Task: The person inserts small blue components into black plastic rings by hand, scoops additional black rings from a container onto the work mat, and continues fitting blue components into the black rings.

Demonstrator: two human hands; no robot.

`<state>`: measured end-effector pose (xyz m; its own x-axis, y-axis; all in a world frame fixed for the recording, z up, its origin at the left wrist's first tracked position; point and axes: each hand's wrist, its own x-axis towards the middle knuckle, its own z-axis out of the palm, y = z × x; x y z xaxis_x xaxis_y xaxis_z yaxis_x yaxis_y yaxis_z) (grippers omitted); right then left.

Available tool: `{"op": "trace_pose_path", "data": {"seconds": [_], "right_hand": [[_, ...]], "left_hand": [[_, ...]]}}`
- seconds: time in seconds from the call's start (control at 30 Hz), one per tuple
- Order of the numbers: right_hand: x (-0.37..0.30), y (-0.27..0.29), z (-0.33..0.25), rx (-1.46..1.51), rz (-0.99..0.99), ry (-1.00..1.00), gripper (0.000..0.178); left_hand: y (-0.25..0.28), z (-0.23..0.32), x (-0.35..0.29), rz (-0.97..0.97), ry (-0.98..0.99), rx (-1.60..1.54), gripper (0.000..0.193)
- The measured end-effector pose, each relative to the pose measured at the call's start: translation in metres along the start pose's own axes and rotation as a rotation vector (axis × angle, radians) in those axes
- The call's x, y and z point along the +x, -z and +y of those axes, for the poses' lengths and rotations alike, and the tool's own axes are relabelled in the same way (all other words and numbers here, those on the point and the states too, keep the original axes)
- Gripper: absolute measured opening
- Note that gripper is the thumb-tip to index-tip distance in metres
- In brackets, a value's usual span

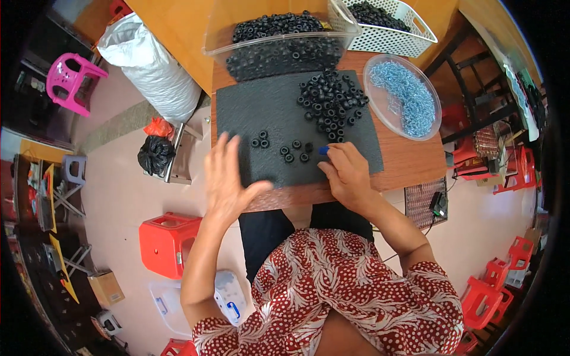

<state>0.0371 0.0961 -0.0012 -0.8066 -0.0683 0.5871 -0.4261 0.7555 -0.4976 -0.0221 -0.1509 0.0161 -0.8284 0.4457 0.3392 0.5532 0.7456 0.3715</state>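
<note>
On the table lies a dark grey mat (270, 113) with small black ring-shaped parts on it. A dense heap of black rings (332, 101) covers its far right. A small cluster of black rings (260, 140) sits near the middle left, and several more black rings (296, 144) are spread to its right. My left hand (225, 181) is open at the mat's left edge, fingers spread and slightly blurred, holding nothing. My right hand (349, 175) is closed at the mat's near right. At its fingertips is a small blue piece (323, 151) whose kind I cannot make out.
A see-through bin of black rings (285, 53) stands at the back. Beside it is a white perforated basket (392, 38). A round tray (436, 110) with small bluish see-through pieces overhangs the table's right side. A red stool (169, 243) and a white sack (151, 71) stand left.
</note>
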Motion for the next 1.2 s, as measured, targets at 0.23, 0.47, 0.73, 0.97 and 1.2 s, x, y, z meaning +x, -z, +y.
{"op": "trace_pose_path", "data": {"seconds": [0.23,0.47,0.73,0.97,1.2], "right_hand": [[-0.004,0.000,0.006,0.021,0.016,-0.065,0.024],[-0.008,0.010,0.010,0.069,0.055,-0.131,0.020],[-0.019,0.016,0.016,0.040,0.087,-0.153,0.019],[-0.019,0.017,0.018,0.048,0.106,-0.164,0.016],[-0.019,0.018,0.021,0.062,0.118,-0.145,0.016]], "left_hand": [[-0.058,0.040,0.035,-0.056,-0.079,0.030,0.103],[-0.076,0.051,0.049,0.003,-0.148,0.137,0.073],[-0.078,0.044,0.065,-0.031,-0.444,0.209,0.049],[-0.088,0.039,0.073,-0.032,-0.564,0.220,0.034],[-0.089,0.038,0.075,-0.029,-0.582,0.149,0.023]]}}
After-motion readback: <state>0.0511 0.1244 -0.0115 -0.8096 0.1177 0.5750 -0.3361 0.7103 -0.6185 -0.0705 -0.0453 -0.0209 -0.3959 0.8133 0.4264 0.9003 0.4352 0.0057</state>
